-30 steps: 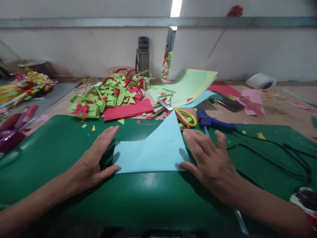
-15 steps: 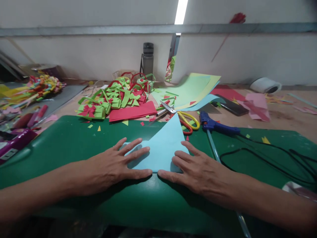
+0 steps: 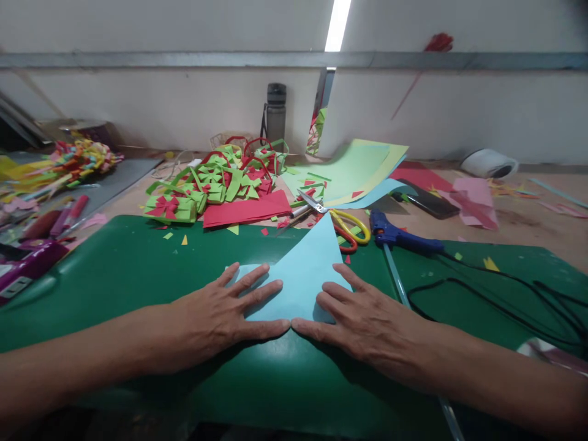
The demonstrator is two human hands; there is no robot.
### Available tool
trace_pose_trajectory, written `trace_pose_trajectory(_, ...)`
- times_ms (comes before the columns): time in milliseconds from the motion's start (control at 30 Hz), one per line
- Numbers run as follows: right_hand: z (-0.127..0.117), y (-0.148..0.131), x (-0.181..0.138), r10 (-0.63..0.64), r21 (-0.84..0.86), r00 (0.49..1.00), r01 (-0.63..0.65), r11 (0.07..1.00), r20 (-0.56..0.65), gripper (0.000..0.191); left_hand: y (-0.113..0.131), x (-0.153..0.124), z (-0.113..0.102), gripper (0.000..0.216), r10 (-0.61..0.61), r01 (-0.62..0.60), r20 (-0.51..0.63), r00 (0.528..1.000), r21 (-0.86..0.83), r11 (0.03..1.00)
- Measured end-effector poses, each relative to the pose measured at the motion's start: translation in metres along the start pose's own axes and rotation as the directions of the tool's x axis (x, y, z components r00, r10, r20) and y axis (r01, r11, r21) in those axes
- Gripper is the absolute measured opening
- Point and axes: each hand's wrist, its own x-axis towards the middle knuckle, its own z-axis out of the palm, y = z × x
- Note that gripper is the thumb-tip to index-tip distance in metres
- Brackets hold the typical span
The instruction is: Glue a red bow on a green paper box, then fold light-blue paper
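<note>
We are laying our left hand (image 3: 220,309) flat, fingers spreading, over the left part of a light blue paper (image 3: 303,269). We are setting our right hand (image 3: 367,315) on its right side, fingers apart and some curling, neither hand pinching anything. Both thumbs are running along the near edge, their tips coming together at its middle; whether they are touching, we cannot tell. Under our hands the paper is lying on a green mat (image 3: 271,392), its peak pointing away from us to the scissors (image 3: 316,204). Beyond our right hand, a blue glue gun (image 3: 407,237) is resting with a clear stick (image 3: 395,275) trailing toward our forearm. Beyond our left hand, folded red paper (image 3: 245,210) is lying before a heap of green and red paper bags (image 3: 215,184). Farther out from both hands, pale sheets (image 3: 340,168) are curling up on the surface (image 3: 537,214), and a dark bottle (image 3: 276,116) is standing by the wall.
</note>
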Motion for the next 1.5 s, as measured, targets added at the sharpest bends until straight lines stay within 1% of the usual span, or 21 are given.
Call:
trace_pose_trajectory(133,-0.001,0.001,0.0,-0.013,0.024,1.0,0.012,1.0,0.01,0.051,0.0,0.0,0.002,0.086,-0.008,0.008,-0.017,1.0,-0.006,1.0)
trace_pose_trajectory(267,-0.004,0.004,-0.004,-0.005,0.075,1.0,0.004,0.997,0.015,0.045,-0.006,-0.006,0.006,0.091,-0.02,0.02,-0.01,1.0,-0.009,1.0)
trace_pose_trajectory(433,-0.008,0.005,-0.019,0.03,0.054,0.999,-0.029,0.998,-0.024,0.042,-0.013,-0.02,0.009,0.089,-0.064,0.064,0.002,0.998,0.034,0.997)
trace_pose_trajectory(500,-0.009,0.006,-0.026,0.042,0.037,0.998,-0.041,0.998,-0.037,0.043,-0.015,-0.026,0.012,0.087,-0.065,0.066,-0.031,0.997,0.044,0.997)
trace_pose_trajectory(567,-0.009,0.006,-0.033,0.062,0.003,0.998,-0.062,0.998,-0.032,0.043,-0.016,-0.033,0.018,0.085,-0.067,0.072,-0.099,0.993,0.043,0.997)
trace_pose_trajectory(667,-0.007,0.006,-0.044,0.097,-0.035,0.995,-0.098,0.995,-0.024,0.043,-0.021,-0.043,0.028,0.081,-0.098,0.104,-0.204,0.974,0.019,0.994)
trace_pose_trajectory(733,-0.005,0.006,-0.05,0.115,-0.042,0.993,-0.116,0.992,-0.03,0.044,-0.024,-0.049,0.032,0.074,-0.121,0.122,-0.252,0.96,-0.009,0.992)
trace_pose_trajectory(833,-0.001,0.007,-0.056,0.12,-0.074,0.99,-0.125,0.989,-0.069,0.045,-0.029,-0.058,0.033,0.061,-0.129,0.126,-0.304,0.944,-0.029,0.992)
trace_pose_trajectory(1000,0.006,0.01,-0.064,0.088,-0.114,0.983,-0.107,0.988,-0.159,0.041,-0.034,-0.069,0.034,0.042,-0.08,0.071,-0.338,0.938,-0.039,0.997)
trace_pose_trajectory(1167,0.007,0.008,-0.07,0.118,-0.152,0.979,-0.143,0.978,-0.164,0.043,-0.035,-0.075,0.039,0.039,-0.061,0.057,-0.344,0.937,-0.022,0.998)
trace_pose_trajectory(1267,0.006,0.006,-0.073,0.137,-0.155,0.975,-0.165,0.974,-0.177,0.041,-0.032,-0.077,0.037,0.04,-0.072,0.065,-0.349,0.934,-0.033,0.997)
trace_pose_trajectory(1367,0.007,0.004,-0.074,0.146,-0.16,0.976,-0.172,0.972,-0.162,0.04,-0.026,-0.077,0.027,0.041,-0.088,0.065,-0.31,0.947,-0.082,0.995)
trace_pose_trajectory(1400,0.006,0.004,-0.074,0.143,-0.161,0.976,-0.17,0.972,-0.167,0.04,-0.023,-0.075,0.022,0.04,-0.098,0.072,-0.313,0.945,-0.096,0.993)
trace_pose_trajectory(1433,0.006,0.004,-0.072,0.143,-0.16,0.973,-0.172,0.972,-0.179,0.039,-0.019,-0.072,0.017,0.038,-0.113,0.083,-0.327,0.938,-0.106,0.991)
trace_pose_trajectory(1500,0.002,0.003,-0.066,0.158,-0.148,0.962,-0.194,0.97,-0.225,0.037,-0.01,-0.061,0.007,0.034,-0.13,0.096,-0.402,0.907,-0.103,0.99)
